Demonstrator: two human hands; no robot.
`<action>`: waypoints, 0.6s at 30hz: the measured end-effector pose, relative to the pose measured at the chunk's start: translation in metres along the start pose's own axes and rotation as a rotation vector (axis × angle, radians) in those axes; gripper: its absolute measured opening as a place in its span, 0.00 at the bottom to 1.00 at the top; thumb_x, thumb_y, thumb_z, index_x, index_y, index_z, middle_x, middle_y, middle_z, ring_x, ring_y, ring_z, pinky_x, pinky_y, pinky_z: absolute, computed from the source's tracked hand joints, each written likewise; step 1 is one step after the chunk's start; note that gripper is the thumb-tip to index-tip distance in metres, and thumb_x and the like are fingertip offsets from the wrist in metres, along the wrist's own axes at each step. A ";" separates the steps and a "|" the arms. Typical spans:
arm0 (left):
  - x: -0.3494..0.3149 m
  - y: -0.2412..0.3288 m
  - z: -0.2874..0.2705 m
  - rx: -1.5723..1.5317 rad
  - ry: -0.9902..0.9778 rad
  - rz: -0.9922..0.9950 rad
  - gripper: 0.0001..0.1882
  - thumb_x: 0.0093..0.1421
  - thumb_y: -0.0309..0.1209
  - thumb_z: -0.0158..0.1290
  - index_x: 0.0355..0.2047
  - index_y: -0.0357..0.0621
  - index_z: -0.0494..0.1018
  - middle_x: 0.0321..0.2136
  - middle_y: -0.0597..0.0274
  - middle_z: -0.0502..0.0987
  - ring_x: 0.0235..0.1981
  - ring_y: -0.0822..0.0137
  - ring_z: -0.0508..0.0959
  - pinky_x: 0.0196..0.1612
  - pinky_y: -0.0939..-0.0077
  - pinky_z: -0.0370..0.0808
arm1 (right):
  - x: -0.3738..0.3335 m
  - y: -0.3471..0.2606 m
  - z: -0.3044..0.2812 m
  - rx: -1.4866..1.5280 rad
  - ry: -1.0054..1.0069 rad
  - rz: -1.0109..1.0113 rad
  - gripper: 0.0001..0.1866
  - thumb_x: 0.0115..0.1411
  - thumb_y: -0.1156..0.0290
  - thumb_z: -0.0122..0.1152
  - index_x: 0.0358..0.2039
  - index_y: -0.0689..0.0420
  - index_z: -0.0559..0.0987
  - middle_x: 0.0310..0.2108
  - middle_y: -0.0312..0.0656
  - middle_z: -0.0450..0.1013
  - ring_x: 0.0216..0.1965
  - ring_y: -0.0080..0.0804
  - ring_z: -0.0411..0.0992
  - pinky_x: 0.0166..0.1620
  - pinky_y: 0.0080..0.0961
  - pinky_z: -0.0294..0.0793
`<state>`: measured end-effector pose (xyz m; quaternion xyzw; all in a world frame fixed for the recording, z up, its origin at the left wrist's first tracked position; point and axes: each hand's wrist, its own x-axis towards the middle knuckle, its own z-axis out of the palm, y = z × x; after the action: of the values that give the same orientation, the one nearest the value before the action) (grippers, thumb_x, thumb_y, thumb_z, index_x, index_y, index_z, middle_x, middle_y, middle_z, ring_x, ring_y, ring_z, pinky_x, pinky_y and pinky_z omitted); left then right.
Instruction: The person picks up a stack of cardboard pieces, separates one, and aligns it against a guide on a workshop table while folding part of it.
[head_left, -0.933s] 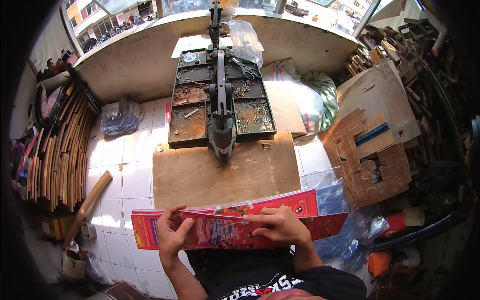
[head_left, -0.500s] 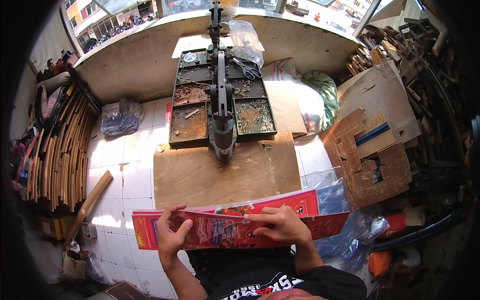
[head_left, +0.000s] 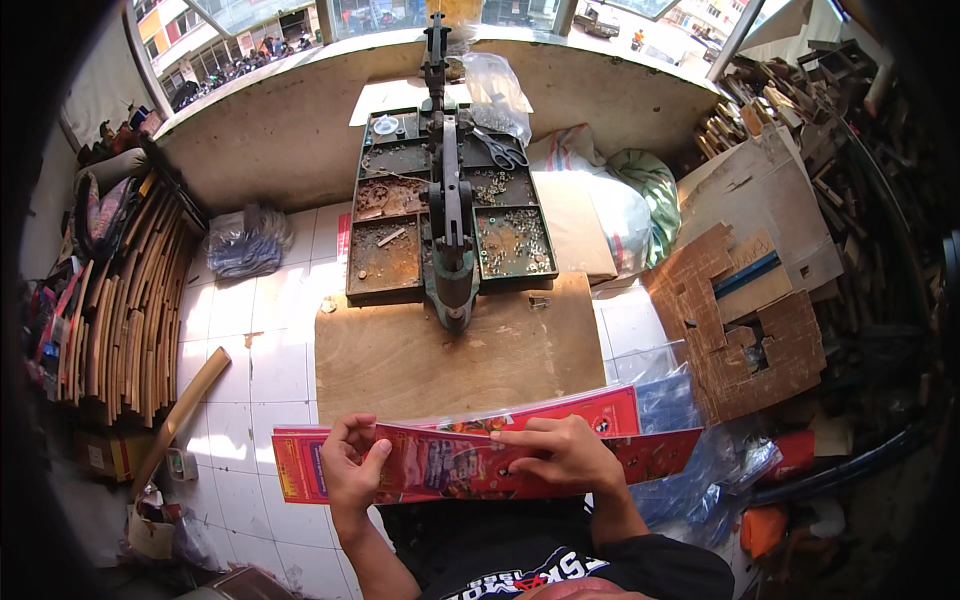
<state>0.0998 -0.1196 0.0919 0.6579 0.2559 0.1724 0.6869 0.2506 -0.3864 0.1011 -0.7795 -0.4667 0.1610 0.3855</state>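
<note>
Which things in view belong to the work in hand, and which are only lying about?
In the work: red sheets, touched by left hand and right hand; perhaps the press, though untouched.

Seemingly just lying about: scissors, green sack, plastic bundle, curved strip.

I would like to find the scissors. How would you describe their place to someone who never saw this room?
Find the dark metal press with a compartmented tray on both sides. At the tray's far right, near the clear plastic bag, lie the scissors. Their looped handles set them apart from the small metal pieces.
</note>
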 end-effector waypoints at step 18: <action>0.000 -0.001 0.003 0.089 -0.042 -0.018 0.18 0.54 0.16 0.55 0.47 0.33 0.71 0.31 0.62 0.77 0.34 0.75 0.77 0.41 0.82 0.73 | -0.005 0.006 0.002 0.020 -0.034 0.025 0.28 0.48 0.67 0.72 0.53 0.41 0.79 0.25 0.39 0.72 0.25 0.39 0.74 0.27 0.34 0.74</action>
<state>0.1014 -0.1223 0.0912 0.6888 0.2550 0.1408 0.6638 0.2506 -0.3911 0.0955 -0.7787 -0.4616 0.1836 0.3833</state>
